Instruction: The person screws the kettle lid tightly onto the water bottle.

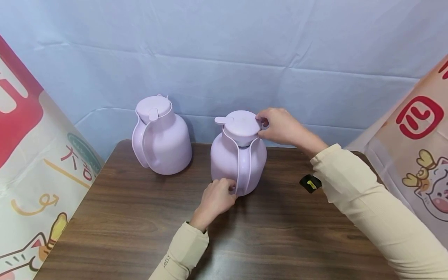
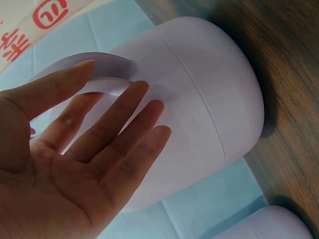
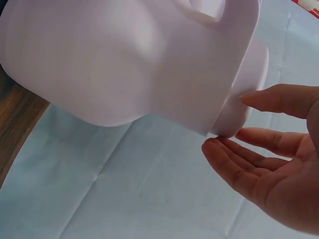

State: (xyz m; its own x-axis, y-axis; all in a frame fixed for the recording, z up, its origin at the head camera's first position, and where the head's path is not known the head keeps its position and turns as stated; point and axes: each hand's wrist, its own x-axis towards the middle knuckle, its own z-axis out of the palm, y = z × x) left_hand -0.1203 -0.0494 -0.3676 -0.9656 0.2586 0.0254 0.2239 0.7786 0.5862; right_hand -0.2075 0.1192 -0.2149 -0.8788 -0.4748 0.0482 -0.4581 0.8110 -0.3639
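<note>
A lilac insulated jug [image 1: 218, 159] with a round lid [image 1: 241, 122] stands upright on the table. The lid's tab points left, and the handle [image 1: 244, 167] faces the front. At the lid's right edge, my right hand [image 1: 280, 126] pinches the rim with thumb and index finger; its other fingers lie beside the neck in the right wrist view. Low by the handle, my left hand [image 1: 217, 196] has its fingers extended, the fingertips close to the handle and body in the left wrist view. A second lilac jug [image 1: 171, 147] stands to the left, its lid tab over the handle.
The wooden table [image 1: 147, 225] reaches back to a pale blue cloth backdrop [image 1: 224, 54]. A small black tag with a yellow mark [image 1: 309, 183] lies by the right sleeve. Printed panels flank the left [image 1: 21, 163] and right [image 1: 420, 144] sides.
</note>
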